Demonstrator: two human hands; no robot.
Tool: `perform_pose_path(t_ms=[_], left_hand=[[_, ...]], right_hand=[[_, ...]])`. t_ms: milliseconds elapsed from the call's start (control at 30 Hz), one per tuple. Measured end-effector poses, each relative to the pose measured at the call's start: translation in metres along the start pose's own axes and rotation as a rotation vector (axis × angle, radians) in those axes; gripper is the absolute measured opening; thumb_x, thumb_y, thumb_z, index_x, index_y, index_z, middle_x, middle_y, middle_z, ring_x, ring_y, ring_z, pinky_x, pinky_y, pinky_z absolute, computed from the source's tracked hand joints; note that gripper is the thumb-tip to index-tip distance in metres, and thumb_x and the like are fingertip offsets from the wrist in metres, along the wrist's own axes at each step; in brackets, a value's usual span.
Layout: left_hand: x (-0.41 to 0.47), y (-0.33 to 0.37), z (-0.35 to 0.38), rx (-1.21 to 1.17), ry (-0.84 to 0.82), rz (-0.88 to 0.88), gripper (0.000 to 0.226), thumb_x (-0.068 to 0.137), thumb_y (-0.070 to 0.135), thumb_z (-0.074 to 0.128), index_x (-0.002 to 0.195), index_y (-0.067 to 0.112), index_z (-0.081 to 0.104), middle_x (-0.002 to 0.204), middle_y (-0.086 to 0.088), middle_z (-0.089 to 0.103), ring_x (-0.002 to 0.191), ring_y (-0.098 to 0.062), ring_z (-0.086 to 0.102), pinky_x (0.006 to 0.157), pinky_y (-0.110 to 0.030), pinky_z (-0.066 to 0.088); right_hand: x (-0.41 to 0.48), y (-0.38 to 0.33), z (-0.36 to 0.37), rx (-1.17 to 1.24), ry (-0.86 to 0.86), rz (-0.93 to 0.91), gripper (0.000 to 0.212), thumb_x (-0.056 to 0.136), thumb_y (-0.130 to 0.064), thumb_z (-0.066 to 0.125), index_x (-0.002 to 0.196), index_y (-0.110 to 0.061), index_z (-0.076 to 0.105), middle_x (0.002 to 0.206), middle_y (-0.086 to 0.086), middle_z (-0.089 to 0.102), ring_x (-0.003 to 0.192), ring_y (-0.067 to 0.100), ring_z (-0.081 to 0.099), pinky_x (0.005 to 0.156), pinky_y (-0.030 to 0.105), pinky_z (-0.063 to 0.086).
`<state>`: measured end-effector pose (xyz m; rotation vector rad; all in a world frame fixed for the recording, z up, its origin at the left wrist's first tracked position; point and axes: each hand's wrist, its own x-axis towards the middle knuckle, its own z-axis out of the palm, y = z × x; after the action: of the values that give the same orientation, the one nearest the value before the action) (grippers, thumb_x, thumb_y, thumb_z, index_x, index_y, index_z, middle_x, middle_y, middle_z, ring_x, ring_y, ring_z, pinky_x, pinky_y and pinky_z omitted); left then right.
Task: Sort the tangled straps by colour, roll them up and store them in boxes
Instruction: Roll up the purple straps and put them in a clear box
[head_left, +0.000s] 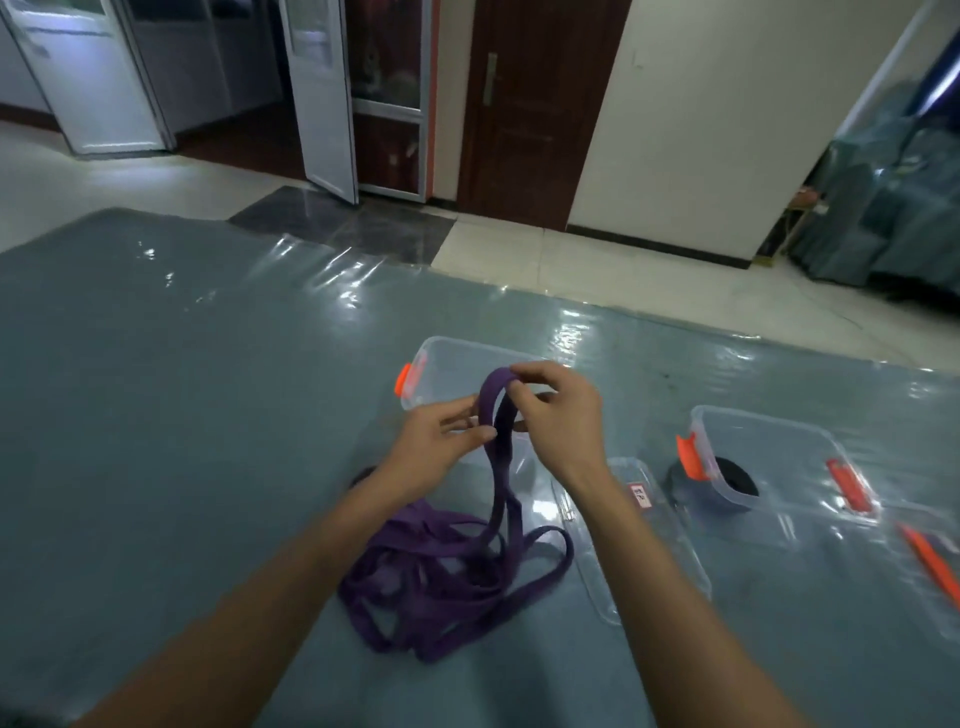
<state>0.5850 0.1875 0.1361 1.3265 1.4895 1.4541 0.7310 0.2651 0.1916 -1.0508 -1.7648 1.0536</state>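
While both my arms reach out over the table (156, 415), my left hand (436, 447) pinches the purple strap (447, 566) with thumb and fingers. My right hand (561, 415) pinches the top of the same strap, where it bends into a loop. The strap hangs down between my hands into a messy pile near my arms. A clear box (457, 364) sits just behind my hands. Another clear box (779, 457) sits off to the right, with what looks like a black roll (735, 480) inside; it is blurry. A flat lid (649, 545) lies beside the pile. To the left, the table has lots of open room.
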Motion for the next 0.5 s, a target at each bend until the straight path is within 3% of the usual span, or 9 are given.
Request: perform_pose_path(t_ms=[67,133,300,500], left_hand=[[0.003,-0.007,-0.001,-0.026,-0.040,0.015,0.036,0.092,0.015,0.072,0.123,0.034,0.071,0.116,0.006,0.075,0.113,-0.013,0.069,0.101,-0.030,0.052],[0.004,-0.012,-0.001,-0.017,-0.043,0.021,0.033,0.093,0.017,0.068,0.121,0.036,0.070,0.115,0.006,0.076,0.113,-0.013,0.069,0.101,-0.033,0.053],[0.014,-0.025,-0.006,0.063,-0.070,0.009,0.030,0.100,0.015,0.061,0.129,0.021,0.066,0.114,0.006,0.074,0.111,-0.011,0.069,0.101,-0.040,0.054],[0.026,-0.036,-0.017,0.186,-0.160,0.040,0.021,0.101,0.020,0.057,0.120,0.022,0.064,0.103,0.005,0.071,0.100,-0.012,0.069,0.095,-0.037,0.056]], right_hand=[[-0.004,0.001,0.007,0.088,0.025,0.043,0.016,0.089,-0.008,0.067,0.099,-0.017,0.076,0.091,-0.006,0.074,0.080,0.017,0.074,0.063,0.038,0.063],[-0.006,0.001,0.014,0.180,0.040,0.077,0.015,0.088,-0.006,0.067,0.097,-0.013,0.076,0.091,-0.002,0.075,0.082,0.021,0.074,0.061,0.037,0.063],[-0.004,0.003,0.028,0.269,0.045,0.120,0.014,0.087,-0.007,0.070,0.097,-0.012,0.076,0.095,0.000,0.075,0.090,0.023,0.074,0.065,0.041,0.064],[0.003,0.013,0.038,0.292,0.071,0.171,0.013,0.087,-0.006,0.070,0.098,-0.011,0.076,0.096,0.001,0.074,0.090,0.021,0.075,0.066,0.039,0.064]])
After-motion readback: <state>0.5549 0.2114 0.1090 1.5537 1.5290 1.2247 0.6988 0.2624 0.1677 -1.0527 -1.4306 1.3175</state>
